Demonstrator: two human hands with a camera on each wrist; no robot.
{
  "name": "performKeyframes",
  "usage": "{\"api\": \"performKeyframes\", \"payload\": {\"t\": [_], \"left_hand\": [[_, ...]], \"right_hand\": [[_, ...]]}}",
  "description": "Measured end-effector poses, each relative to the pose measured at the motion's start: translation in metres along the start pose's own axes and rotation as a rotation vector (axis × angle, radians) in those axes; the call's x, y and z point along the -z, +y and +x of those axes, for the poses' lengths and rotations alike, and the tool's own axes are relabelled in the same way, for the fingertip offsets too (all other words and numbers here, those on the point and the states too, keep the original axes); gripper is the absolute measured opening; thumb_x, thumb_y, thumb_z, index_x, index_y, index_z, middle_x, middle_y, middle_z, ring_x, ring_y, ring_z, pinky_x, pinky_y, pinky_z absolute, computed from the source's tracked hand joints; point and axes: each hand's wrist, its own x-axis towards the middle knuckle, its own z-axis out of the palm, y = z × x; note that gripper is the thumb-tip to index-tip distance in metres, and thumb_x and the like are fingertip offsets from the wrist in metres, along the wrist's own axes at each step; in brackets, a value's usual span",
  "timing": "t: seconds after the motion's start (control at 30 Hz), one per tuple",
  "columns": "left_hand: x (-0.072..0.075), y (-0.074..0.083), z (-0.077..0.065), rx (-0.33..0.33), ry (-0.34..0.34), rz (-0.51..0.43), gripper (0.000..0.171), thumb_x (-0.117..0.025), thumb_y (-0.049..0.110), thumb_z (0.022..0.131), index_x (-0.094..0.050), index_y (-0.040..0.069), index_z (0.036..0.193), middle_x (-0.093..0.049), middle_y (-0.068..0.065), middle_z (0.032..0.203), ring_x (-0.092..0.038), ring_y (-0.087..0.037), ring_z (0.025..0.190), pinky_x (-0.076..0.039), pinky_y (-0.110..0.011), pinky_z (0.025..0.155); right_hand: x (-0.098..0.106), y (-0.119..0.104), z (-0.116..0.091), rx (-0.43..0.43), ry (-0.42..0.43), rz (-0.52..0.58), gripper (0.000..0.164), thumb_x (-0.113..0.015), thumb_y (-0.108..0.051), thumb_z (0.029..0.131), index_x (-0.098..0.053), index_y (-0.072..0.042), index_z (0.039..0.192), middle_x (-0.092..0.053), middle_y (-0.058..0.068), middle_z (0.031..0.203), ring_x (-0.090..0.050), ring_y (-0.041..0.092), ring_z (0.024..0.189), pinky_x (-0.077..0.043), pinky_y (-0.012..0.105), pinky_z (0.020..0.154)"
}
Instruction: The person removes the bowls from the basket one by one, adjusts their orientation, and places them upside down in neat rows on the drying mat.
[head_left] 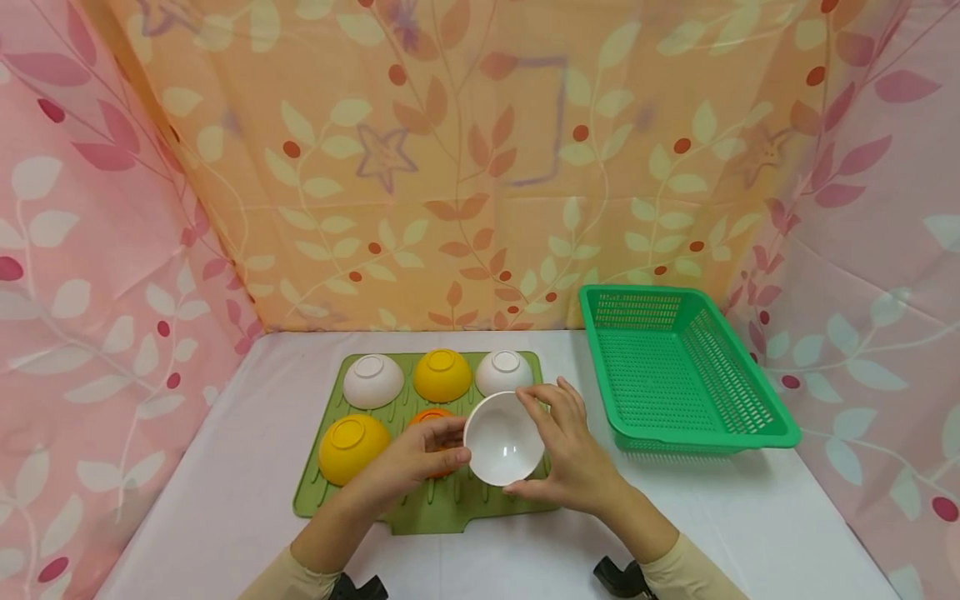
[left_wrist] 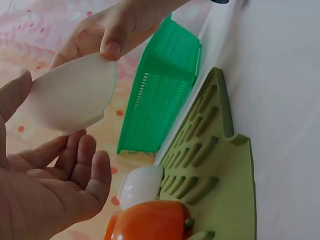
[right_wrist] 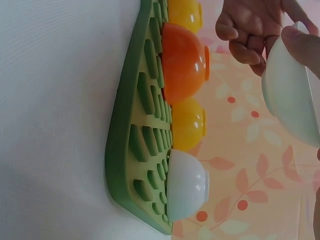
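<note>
A white bowl (head_left: 504, 440) is held up over the right part of a green drying mat (head_left: 431, 518), tilted so its inside faces the head camera. My right hand (head_left: 576, 457) grips it by the rim, thumb at the near edge and fingers at the far edge. On the other side, my left hand (head_left: 416, 454) pinches the bowl, its thumb at the rim and fingertips against the outside, as the left wrist view shows. Behind the left hand, an orange bowl (right_wrist: 184, 62) rests upside down on the mat, partly hidden in the head view.
Upside down on the mat stand two yellow bowls (head_left: 442, 377) and two more white bowls (head_left: 372, 382). A green plastic basket (head_left: 693, 439) sits to the right on the white-covered table (head_left: 225, 467). Patterned cloth (head_left: 465, 167) walls in the back and both sides.
</note>
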Motion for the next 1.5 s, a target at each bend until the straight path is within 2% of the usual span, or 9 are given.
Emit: {"api": "performKeyframes", "payload": {"t": [0.27,0.37,0.43,0.53,0.6,0.77,1.03,1.27,1.5], "left_hand": [[-0.007,0.001,-0.002,-0.030,0.104,-0.076,0.059,-0.076,0.020,0.094,-0.052,0.001,0.145,-0.060,-0.017,0.137,-0.059,-0.028,0.123,-0.054,-0.029,0.095],[-0.010,0.003,-0.004,-0.050,0.129,-0.123,0.061,-0.078,0.015,0.092,-0.051,0.000,0.144,-0.056,-0.018,0.137,-0.056,-0.031,0.123,-0.055,-0.029,0.094],[-0.010,0.005,-0.005,-0.060,0.152,-0.119,0.062,-0.080,0.014,0.090,-0.050,0.002,0.144,-0.055,-0.018,0.137,-0.056,-0.034,0.121,-0.056,-0.030,0.092],[-0.010,0.007,-0.007,-0.088,0.204,-0.026,0.065,-0.085,0.016,0.085,-0.053,0.010,0.141,-0.056,-0.012,0.137,-0.057,-0.034,0.117,-0.054,-0.037,0.094],[-0.011,0.009,-0.009,-0.122,0.245,0.101,0.067,-0.089,0.021,0.081,-0.055,0.017,0.139,-0.056,-0.005,0.136,-0.056,-0.029,0.118,-0.051,-0.044,0.099],[-0.012,0.013,-0.013,-0.265,0.313,0.401,0.069,-0.093,0.026,0.075,-0.057,0.030,0.134,-0.053,0.009,0.136,-0.050,-0.022,0.128,-0.042,-0.060,0.106],[-0.016,0.013,-0.015,-0.398,0.349,0.590,0.076,-0.095,0.015,0.072,-0.055,0.033,0.134,-0.050,0.013,0.137,-0.050,-0.023,0.128,-0.046,-0.056,0.105],[-0.016,0.011,-0.014,-0.500,0.336,0.742,0.074,-0.095,0.019,0.072,-0.056,0.028,0.134,-0.050,0.011,0.139,-0.042,-0.015,0.131,-0.051,-0.049,0.101],[-0.017,0.010,-0.014,-0.557,0.321,0.808,0.074,-0.095,0.022,0.073,-0.055,0.025,0.135,-0.050,0.009,0.140,-0.042,-0.016,0.132,-0.047,-0.050,0.104]], "right_hand": [[-0.004,-0.005,-0.001,-0.004,0.021,0.021,0.123,-0.092,-0.060,0.062,-0.040,0.007,0.151,-0.043,0.022,0.146,-0.040,0.034,0.133,-0.015,0.058,0.122],[-0.003,-0.008,-0.002,-0.054,0.012,0.096,0.116,-0.083,-0.065,0.073,-0.038,0.006,0.153,-0.040,0.020,0.149,-0.035,0.034,0.138,-0.011,0.051,0.125],[-0.001,-0.012,-0.001,-0.116,0.006,0.166,0.110,-0.078,-0.065,0.078,-0.037,0.003,0.154,-0.039,0.019,0.152,-0.033,0.035,0.141,-0.017,0.048,0.124],[0.005,-0.018,0.001,-0.267,-0.015,0.280,0.101,-0.080,-0.057,0.082,-0.036,-0.005,0.157,-0.037,0.012,0.156,-0.031,0.033,0.144,-0.028,0.053,0.119],[0.010,-0.022,0.003,-0.377,-0.027,0.331,0.098,-0.085,-0.048,0.081,-0.036,-0.013,0.159,-0.037,0.007,0.157,-0.033,0.030,0.145,-0.036,0.060,0.113],[0.019,-0.028,0.009,-0.577,-0.068,0.423,0.092,-0.088,-0.029,0.081,-0.037,-0.027,0.157,-0.043,0.000,0.154,-0.041,0.026,0.141,-0.035,0.068,0.110],[0.021,-0.030,0.009,-0.732,-0.181,0.548,0.080,-0.080,-0.039,0.088,-0.040,-0.023,0.156,-0.053,0.002,0.145,-0.048,0.030,0.135,-0.032,0.072,0.109],[0.018,-0.031,0.010,-0.834,-0.220,0.613,0.092,-0.088,-0.031,0.082,-0.038,-0.020,0.158,-0.044,0.005,0.157,-0.038,0.035,0.147,-0.025,0.074,0.113],[0.016,-0.030,0.010,-0.885,-0.255,0.623,0.099,-0.093,-0.034,0.075,-0.037,-0.027,0.156,-0.048,-0.001,0.153,-0.040,0.032,0.144,-0.026,0.073,0.113]]}}
